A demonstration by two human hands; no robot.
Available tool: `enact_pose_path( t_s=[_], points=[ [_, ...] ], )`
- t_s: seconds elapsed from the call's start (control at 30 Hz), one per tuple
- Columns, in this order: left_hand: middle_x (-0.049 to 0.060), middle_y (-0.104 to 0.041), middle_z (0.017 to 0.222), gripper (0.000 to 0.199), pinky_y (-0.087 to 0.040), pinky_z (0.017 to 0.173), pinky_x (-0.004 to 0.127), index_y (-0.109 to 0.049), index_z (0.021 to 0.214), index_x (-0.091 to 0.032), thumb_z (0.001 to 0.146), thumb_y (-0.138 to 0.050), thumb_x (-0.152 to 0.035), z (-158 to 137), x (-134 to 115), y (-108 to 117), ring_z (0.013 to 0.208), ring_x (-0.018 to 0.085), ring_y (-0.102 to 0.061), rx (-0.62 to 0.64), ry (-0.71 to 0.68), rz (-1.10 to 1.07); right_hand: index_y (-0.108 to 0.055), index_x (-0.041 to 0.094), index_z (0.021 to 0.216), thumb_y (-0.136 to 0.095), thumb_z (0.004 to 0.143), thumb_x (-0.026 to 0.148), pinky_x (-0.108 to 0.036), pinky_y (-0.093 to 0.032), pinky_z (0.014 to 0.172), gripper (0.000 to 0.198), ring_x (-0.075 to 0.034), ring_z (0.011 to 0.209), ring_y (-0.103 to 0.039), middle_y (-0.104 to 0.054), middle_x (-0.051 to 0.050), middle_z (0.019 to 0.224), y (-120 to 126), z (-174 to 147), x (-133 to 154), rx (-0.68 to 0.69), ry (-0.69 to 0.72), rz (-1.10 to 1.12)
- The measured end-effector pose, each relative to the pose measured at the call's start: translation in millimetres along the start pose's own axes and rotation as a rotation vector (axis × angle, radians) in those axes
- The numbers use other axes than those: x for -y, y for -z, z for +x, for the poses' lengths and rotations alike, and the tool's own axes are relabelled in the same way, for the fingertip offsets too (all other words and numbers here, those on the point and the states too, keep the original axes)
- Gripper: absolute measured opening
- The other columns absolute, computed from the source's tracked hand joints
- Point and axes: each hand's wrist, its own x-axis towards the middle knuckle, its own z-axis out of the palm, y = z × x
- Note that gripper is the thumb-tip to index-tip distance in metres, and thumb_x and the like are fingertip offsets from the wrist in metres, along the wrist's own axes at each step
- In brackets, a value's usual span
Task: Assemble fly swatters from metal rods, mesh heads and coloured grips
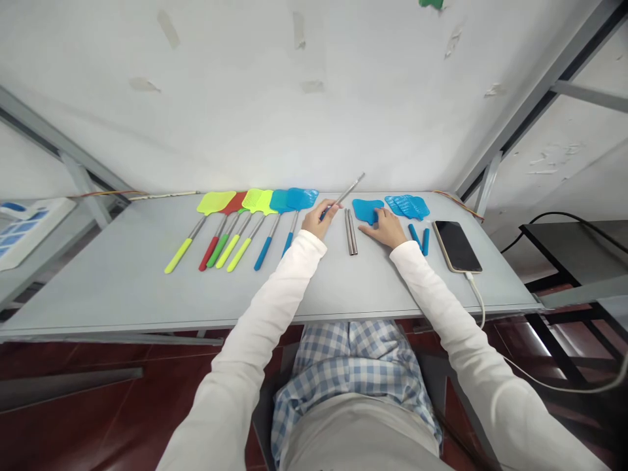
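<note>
My left hand (318, 220) is closed around the blue handle of a fly swatter rod (349, 190); the bare metal shaft points up and to the right. My right hand (386, 229) lies at the lower right edge of a loose blue fly swatter head (367, 210), thumb and fingers apart, fingertips touching it. Between the hands, metal tubes (351, 235) lie side by side on the table. More blue swatter heads (408, 206) overlap beyond my right hand. Loose blue handles (425, 242) lie beside my right wrist, one partly hidden by the sleeve.
Several assembled fly swatters (238, 243) in yellow, red, green and blue lie in a row on the grey table (122, 288). A phone (458, 246) with a white charging cable (478, 297) is at the right. A wall stands behind, with metal frame posts at both sides.
</note>
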Motion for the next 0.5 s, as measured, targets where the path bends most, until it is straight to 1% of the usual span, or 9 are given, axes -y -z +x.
enact_pose_path(
  t_s=[0.03, 0.1, 0.17, 0.23, 0.3, 0.33, 0.43, 0.5],
  points=[
    [0.001, -0.055, 0.069, 0.036, -0.04, 0.064, 0.026, -0.071, 0.095, -0.026, 0.089, -0.056, -0.058, -1, 5, 5, 0.069, 0.016, -0.054, 0.015, -0.081, 0.215, -0.05, 0.005, 0.13, -0.061, 0.082, 0.058, -0.047, -0.039, 0.104, 0.072, -0.038, 0.125, -0.05, -0.054, -0.027, 0.132, 0, 1, 0, -0.013, 0.008, -0.017],
    [0.007, -0.062, 0.083, 0.034, -0.04, 0.076, 0.033, -0.074, 0.102, -0.028, 0.089, -0.057, -0.055, -3, 14, 15, 0.087, 0.022, -0.057, 0.051, -0.186, 0.572, -0.056, 0.005, 0.121, -0.058, 0.084, 0.056, -0.047, -0.042, 0.097, 0.062, -0.038, 0.115, -0.056, -0.06, -0.027, 0.12, 0, 4, 0, -0.054, 0.015, -0.052],
    [0.01, -0.064, 0.09, 0.034, -0.038, 0.083, 0.038, -0.075, 0.108, -0.03, 0.092, -0.053, -0.052, -6, 21, 23, 0.093, 0.026, -0.056, 0.077, -0.232, 0.786, -0.059, 0.007, 0.112, -0.054, 0.087, 0.055, -0.049, -0.042, 0.094, 0.054, -0.038, 0.108, -0.058, -0.063, -0.026, 0.111, -2, 6, 0, -0.101, 0.037, -0.072],
    [0.012, -0.064, 0.095, 0.036, -0.036, 0.086, 0.041, -0.074, 0.112, -0.032, 0.094, -0.048, -0.05, -9, 24, 27, 0.096, 0.028, -0.055, 0.071, -0.253, 0.872, -0.059, 0.01, 0.106, -0.054, 0.087, 0.052, -0.05, -0.042, 0.092, 0.046, -0.037, 0.102, -0.06, -0.067, -0.024, 0.1, -6, 6, 1, -0.141, 0.073, -0.059],
    [0.012, -0.063, 0.099, 0.037, -0.034, 0.086, 0.042, -0.073, 0.114, -0.033, 0.094, -0.045, -0.049, -11, 24, 29, 0.097, 0.028, -0.054, 0.044, -0.254, 0.885, -0.059, 0.012, 0.101, -0.056, 0.087, 0.044, -0.049, -0.042, 0.09, 0.035, -0.035, 0.094, -0.062, -0.068, -0.02, 0.087, -8, 7, 1, -0.2, 0.093, -0.007],
    [0.012, -0.063, 0.1, 0.037, -0.033, 0.086, 0.042, -0.073, 0.113, -0.033, 0.095, -0.045, -0.048, -11, 24, 29, 0.097, 0.029, -0.053, 0.03, -0.248, 0.883, -0.059, 0.013, 0.098, -0.055, 0.087, 0.04, -0.049, -0.042, 0.089, 0.029, -0.034, 0.091, -0.062, -0.067, -0.017, 0.08, -8, 7, 0, -0.251, 0.086, 0.033],
    [0.012, -0.063, 0.1, 0.035, -0.032, 0.086, 0.042, -0.074, 0.11, -0.034, 0.094, -0.046, -0.046, -11, 23, 28, 0.096, 0.028, -0.053, 0.007, -0.223, 0.873, -0.057, 0.019, 0.086, -0.05, 0.089, 0.031, -0.048, -0.042, 0.088, 0.014, -0.031, 0.087, -0.06, -0.062, -0.011, 0.069, 1, 8, -2, -0.451, -0.002, 0.209],
    [0.011, -0.064, 0.1, 0.033, -0.032, 0.087, 0.041, -0.074, 0.11, -0.034, 0.094, -0.047, -0.045, -11, 23, 27, 0.097, 0.028, -0.053, 0.001, -0.218, 0.868, -0.051, 0.023, 0.076, -0.05, 0.089, 0.031, -0.047, -0.043, 0.086, 0.015, -0.029, 0.085, -0.059, -0.057, -0.007, 0.065, 8, 9, -5, -0.537, -0.112, 0.376]
  ],
)
